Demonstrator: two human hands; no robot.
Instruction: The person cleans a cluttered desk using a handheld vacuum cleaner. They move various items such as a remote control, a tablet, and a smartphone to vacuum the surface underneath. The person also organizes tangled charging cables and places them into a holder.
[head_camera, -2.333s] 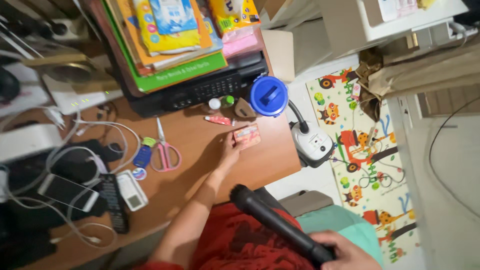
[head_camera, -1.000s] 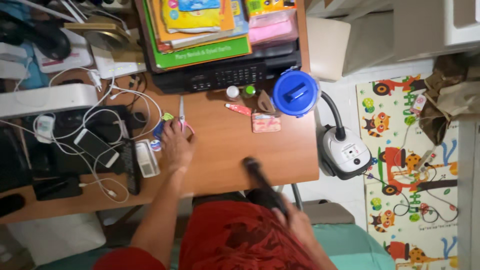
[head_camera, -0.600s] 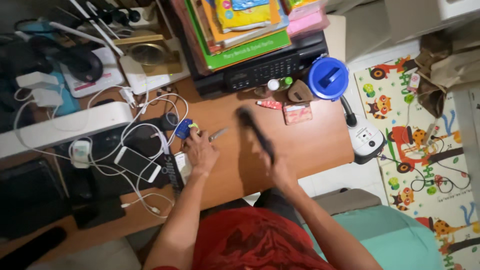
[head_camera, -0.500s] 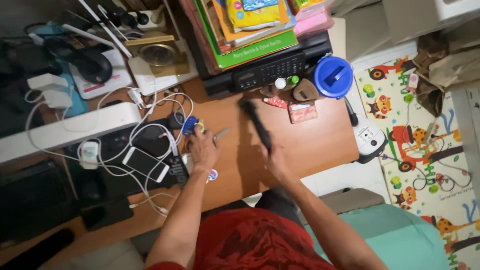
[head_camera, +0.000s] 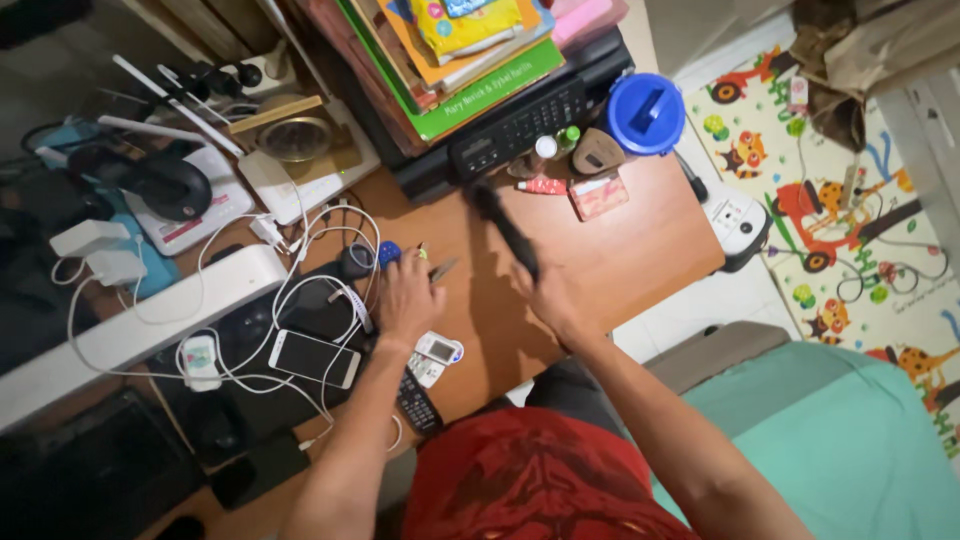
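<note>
My left hand (head_camera: 408, 300) lies curled over a pair of scissors on the wooden desk (head_camera: 640, 260). Only the metal blade tip (head_camera: 443, 268) sticks out past my fingers. A blue key tag (head_camera: 388, 253) lies just beyond the hand, and a small white device (head_camera: 437, 350) sits by my wrist. My right hand (head_camera: 550, 295) grips a black tube (head_camera: 505, 228) that slants up over the middle of the desk. Its far end points toward a red tube (head_camera: 543, 186) and a small pink box (head_camera: 598, 195).
A black printer (head_camera: 510, 125) under stacked books (head_camera: 470, 50) stands at the back, with a blue-lidded container (head_camera: 645, 112) beside it. White cables, a phone (head_camera: 313, 358) and a remote (head_camera: 418, 400) crowd the left. A vacuum cleaner (head_camera: 735, 222) sits on the floor.
My left hand left the pink box and moved left onto the scissors. My right hand lifted the black tube from my lap up over the desk. The view swung left.
</note>
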